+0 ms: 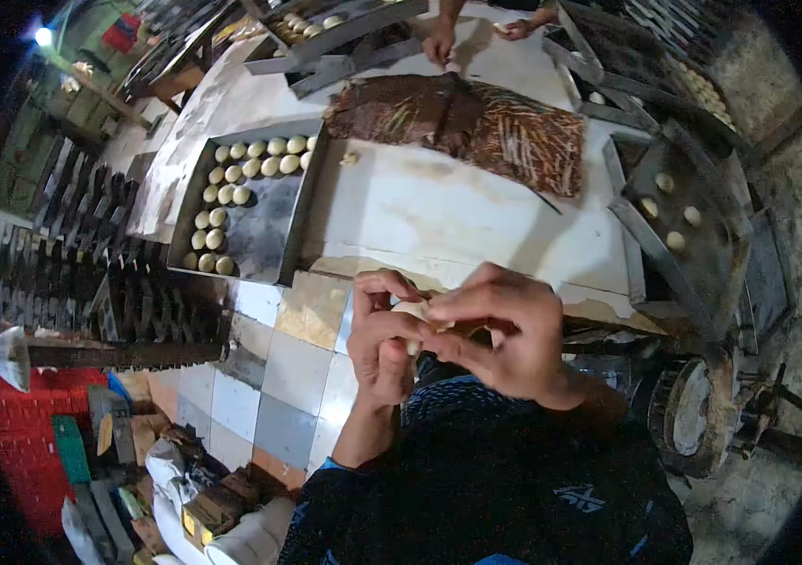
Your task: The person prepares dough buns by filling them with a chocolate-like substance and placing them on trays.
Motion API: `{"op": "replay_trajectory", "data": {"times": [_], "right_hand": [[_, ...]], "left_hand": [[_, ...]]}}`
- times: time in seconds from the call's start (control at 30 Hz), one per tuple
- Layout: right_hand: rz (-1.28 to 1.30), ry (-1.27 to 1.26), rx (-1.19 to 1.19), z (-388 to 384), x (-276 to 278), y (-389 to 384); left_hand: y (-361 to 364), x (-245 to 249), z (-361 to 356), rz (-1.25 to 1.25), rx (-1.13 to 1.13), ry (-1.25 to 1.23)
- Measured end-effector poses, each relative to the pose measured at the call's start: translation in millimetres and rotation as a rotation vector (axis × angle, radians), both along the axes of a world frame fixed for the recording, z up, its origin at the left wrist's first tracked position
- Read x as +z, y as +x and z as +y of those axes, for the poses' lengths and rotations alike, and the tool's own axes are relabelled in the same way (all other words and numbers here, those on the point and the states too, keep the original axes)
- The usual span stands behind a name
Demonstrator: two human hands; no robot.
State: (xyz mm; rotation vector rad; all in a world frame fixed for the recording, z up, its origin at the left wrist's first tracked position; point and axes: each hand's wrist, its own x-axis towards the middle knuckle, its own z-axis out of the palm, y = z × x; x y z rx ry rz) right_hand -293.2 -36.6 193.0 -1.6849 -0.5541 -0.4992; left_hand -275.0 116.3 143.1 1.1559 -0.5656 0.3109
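In the head view, a small piece of pale dough (410, 309) is held in front of my chest, partly hidden by fingers. My left hand (382, 344) curls around it from the left. The fingers of my right hand (509, 325) pinch it from the other side. Both hands are closed and meet at the dough, just off the near edge of the white table (401, 202). Ahead and to the left sits a metal tray (260, 221) with rows of round dough balls (255, 149) along its far and left sides.
A dark brown streaked slab (457, 118) lies across the table. Beyond it are another person's hands (440, 42). More trays (679, 193) with dough balls stand at the right. A round metal machine part (688, 414) is at lower right, a red crate (20, 433) at lower left.
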Motion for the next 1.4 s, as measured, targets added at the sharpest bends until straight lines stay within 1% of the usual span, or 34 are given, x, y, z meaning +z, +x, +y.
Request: {"op": "replay_trajectory", "data": {"times": [0.03, 0.07, 0.1, 0.13, 0.17, 0.2, 0.23, 0.27, 0.3, 0.37, 0.4, 0.43, 0.5, 0.53, 0.57, 0.6, 0.63, 0.67, 0.7, 0.73, 0.77, 0.83, 0.9, 0.97, 1.0, 1.03, 1.1, 1.13, 1.17, 1.2, 1.23, 1.3, 1.33, 1.4], "right_hand": [[-0.080, 0.009, 0.017, 10.0, -3.2, 4.1], [-0.079, -0.078, -0.046, 19.4, -1.7, 2.6], [-0.077, -0.167, -0.112, 27.8, 5.0, 1.7], [-0.183, -0.218, -0.164, 31.5, -5.5, 3.6], [-0.171, -0.218, -0.174, 29.9, -11.0, 7.1], [-0.215, -0.145, -0.194, 23.8, -15.1, 9.8], [-0.264, -0.075, -0.212, 15.5, -17.2, 12.4], [-0.177, 0.061, -0.154, 7.0, -17.6, 13.3], [-0.176, 0.057, -0.173, -0.2, -24.4, 12.6], [0.139, 0.039, -0.144, -23.2, -35.7, 6.7], [0.302, 0.004, -0.127, -38.0, -35.5, 3.3], [0.299, 0.003, -0.165, -58.8, -35.2, 0.0], [0.272, -0.387, -0.308, -103.1, -34.5, -11.4], [0.305, -0.208, -0.469, -116.0, -30.3, -23.5], [0.311, -0.211, -0.502, -136.1, -26.6, -29.5], [0.196, -0.291, -0.551, -156.2, -23.6, -35.5], [0.087, -0.368, -0.594, -173.9, -22.2, -41.2], [0.032, -0.423, -0.537, -188.6, -23.9, -41.1], [0.042, -0.421, -0.566, -207.5, -34.6, -46.6], [0.041, -0.472, -0.556, -227.3, -51.2, -53.2], [0.043, -0.526, -0.546, -247.4, -61.4, -61.0], [0.105, -0.489, -0.579, -297.9, -64.8, -77.8], [0.520, -0.112, -0.600, -349.0, -75.7, -101.7], [0.580, 0.212, -0.712, -412.9, -108.2, -115.2], [0.518, 0.121, -0.848, -449.9, -121.3, -117.8], [0.456, 0.028, -0.976, -486.1, -128.0, -116.9], [0.621, -0.309, -1.158, -540.3, -121.7, -106.8], [0.625, -0.313, -1.153, -551.2, -137.0, -111.3], [0.772, -0.634, -1.134, -561.0, -165.6, -114.7], [0.901, -0.959, -1.092, -568.6, -179.9, -113.9], [0.887, -0.966, -1.084, -565.9, -177.1, -112.6], [0.934, -0.997, -1.012, -550.4, -176.3, -111.3], [0.891, -1.034, -0.966, -561.8, -188.0, -114.1], [0.961, -1.062, -0.931, -553.0, -175.5, -109.9]], "left_hand": [[8.4, 3.7, 8.5, -0.115, 0.087, 0.123], [14.8, 6.4, 11.6, -0.145, 0.203, 0.128], [18.3, 6.9, 11.7, -0.117, 0.351, 0.186], [20.0, 8.3, 6.8, -0.073, 0.364, 0.145], [21.7, 9.5, 1.0, -0.031, 0.372, 0.105], [24.9, 9.9, -4.5, -0.025, 0.355, 0.107], [29.8, 10.2, -12.4, 0.031, 0.183, 0.071], [34.8, 11.2, -21.4, 0.086, 0.010, 0.035], [45.0, 14.5, -32.9, 0.078, -0.182, 0.009], [63.2, 3.5, -59.1, -0.123, -0.263, 0.129], [64.9, 2.4, -75.7, -0.120, -0.213, 0.135], [64.1, -1.4, -90.5, -0.126, -0.251, 0.126], [56.5, -11.1, -118.3, 0.094, -0.147, 0.417], [54.4, -11.9, -137.5, 0.073, -0.101, 0.597], [50.5, -18.2, -162.8, 0.066, -0.134, 0.591], [46.1, -33.1, -188.3, 0.125, -0.271, 0.530], [40.1, -56.4, -211.6, 0.153, -0.350, 0.562], [32.3, -97.4, -234.3, 0.175, -0.401, 0.609], [19.7, -145.3, -257.6, 0.207, -0.441, 0.630], [13.1, -139.0, -282.2, 0.208, -0.496, 0.665], [6.9, -130.1, -298.4, 0.268, -0.636, 0.666], [-1.7, -64.9, -334.6, 0.395, -0.912, 0.657], [-2.2, -49.2, -362.6, 0.451, -1.070, 0.645], [10.7, -47.8, -375.7, 0.320, -1.188, 0.939], [13.2, -48.1, -376.2, 0.384, -1.115, 0.901], [19.2, -52.6, -375.4, 0.392, -1.121, 0.898], [33.8, -64.7, -364.2, 0.440, -0.963, 0.827], [41.5, -67.5, -355.3, 0.431, -0.909, 0.802], [48.4, -68.9, -344.4, 0.419, -0.852, 0.776], [53.7, -66.0, -333.5, 0.445, -0.788, 0.728], [59.0, -67.4, -320.5, 0.436, -0.704, 0.702], [71.0, -79.9, -290.2, 0.542, -0.635, 0.508], [74.0, -87.3, -275.3, 0.591, -0.562, 0.488], [77.5, -102.6, -247.0, 0.623, -0.428, 0.549]]}}
